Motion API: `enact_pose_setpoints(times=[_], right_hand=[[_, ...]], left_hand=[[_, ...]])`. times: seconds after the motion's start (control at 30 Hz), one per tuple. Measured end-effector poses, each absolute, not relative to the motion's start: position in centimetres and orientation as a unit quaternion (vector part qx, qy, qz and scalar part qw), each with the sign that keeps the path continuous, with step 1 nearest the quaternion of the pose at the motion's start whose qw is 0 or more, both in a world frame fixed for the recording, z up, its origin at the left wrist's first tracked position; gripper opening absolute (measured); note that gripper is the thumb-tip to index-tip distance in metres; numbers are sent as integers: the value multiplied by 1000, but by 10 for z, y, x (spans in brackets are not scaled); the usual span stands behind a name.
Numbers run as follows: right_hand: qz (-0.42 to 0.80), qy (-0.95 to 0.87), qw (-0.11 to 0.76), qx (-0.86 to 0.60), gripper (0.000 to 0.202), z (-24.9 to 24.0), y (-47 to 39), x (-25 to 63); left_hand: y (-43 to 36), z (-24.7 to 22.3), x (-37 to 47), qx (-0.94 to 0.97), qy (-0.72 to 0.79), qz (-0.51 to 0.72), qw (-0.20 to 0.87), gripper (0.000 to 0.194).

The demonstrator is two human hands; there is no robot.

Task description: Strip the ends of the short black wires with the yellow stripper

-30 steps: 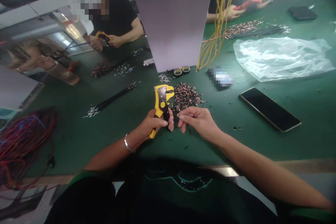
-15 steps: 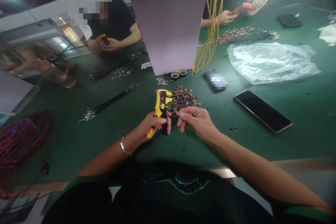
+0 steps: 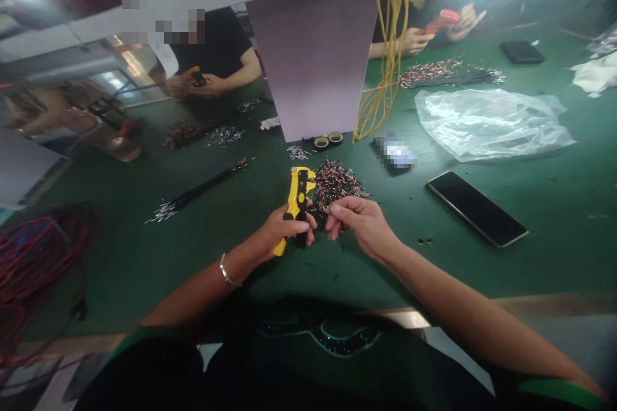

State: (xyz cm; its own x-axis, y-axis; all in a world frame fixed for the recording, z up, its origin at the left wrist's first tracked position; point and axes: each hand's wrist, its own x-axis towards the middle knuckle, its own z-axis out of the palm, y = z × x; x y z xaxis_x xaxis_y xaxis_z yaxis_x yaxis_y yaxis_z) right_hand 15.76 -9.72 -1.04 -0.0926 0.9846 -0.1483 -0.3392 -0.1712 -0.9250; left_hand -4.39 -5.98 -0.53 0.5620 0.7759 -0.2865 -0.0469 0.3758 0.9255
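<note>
My left hand (image 3: 282,225) grips yellow-and-black pliers (image 3: 294,196), head away; my right hand (image 3: 364,219), nearer the copper-tipped black wire heap (image 3: 340,181), pinches something indistinct.

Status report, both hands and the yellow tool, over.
Left hand gripping yellow tool. Right hand pinched at wire pile, contents too small to tell. Phone off right, seemingly not in the way.

On the green table (image 3: 559,270), a phone (image 3: 477,209) lies with its screen dark, a crumpled clear bag (image 3: 491,123) beyond it. Yellow cables (image 3: 391,32) hang beside a pale panel (image 3: 321,64); two tape rolls (image 3: 335,139) sit near its foot. Red cables (image 3: 38,270) lie coiled at far left.
</note>
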Motion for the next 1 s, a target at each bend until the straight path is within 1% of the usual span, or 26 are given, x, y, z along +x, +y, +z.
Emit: enact_pose_setpoints(times=[0.07,0.2,0.27,0.4,0.47,0.63,0.8,0.9,1.0], right_hand=[[637,-372,521,-429,24,-10,-97,158],[644,-349,519,-440,20,-10,-95,159],[653,-335,522,-435,19,-9,-95,160],[665,-320,528,-419,17,-1,-94,159],[667,-321,532,-411,17,3,-93,157],[657,-308,556,-406,17,2,-88,150],[649,-294,567,-413,16,-7,-86,146],[653,-272,572,-415,18,-7,-86,144],[655,-240,585,-414,23,-6,-85,140]], left_hand=[[-61,-3,-43,482,384,277,737,53],[-61,0,-42,497,389,286,721,43],[-60,2,-41,502,401,302,704,49],[-57,5,-39,512,413,322,681,75],[-56,7,-37,522,413,318,675,82],[-54,10,-26,535,439,286,663,87],[-51,4,-14,565,447,308,622,96],[-49,0,-12,586,433,326,602,92],[-48,-2,-10,593,435,327,593,78]])
